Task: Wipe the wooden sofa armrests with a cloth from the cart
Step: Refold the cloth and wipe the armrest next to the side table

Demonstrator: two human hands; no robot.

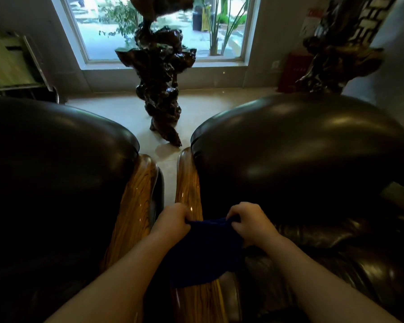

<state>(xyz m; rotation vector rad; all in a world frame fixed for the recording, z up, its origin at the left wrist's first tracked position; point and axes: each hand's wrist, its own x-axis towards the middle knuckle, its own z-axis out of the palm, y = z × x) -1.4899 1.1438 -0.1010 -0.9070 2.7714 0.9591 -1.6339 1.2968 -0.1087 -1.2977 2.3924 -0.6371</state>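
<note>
one blue cloth (204, 250) gripped by both hands, left hand (173, 221) and right hand (250, 221), over two wooden armrests (188, 183).

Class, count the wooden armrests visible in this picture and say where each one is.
2. The left armrest runs beside the left sofa; the right armrest runs beside the right sofa, partly under the blue cloth. Others may lie outside the view.

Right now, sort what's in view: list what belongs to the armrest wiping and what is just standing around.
Belongs to the job:
- blue cloth, held by the left hand and right hand
- right wooden armrest, under the cloth
- left wooden armrest

Just standing around:
- dark root sculpture by the window
- second dark carving
- red box
- leather sofa backs
</note>
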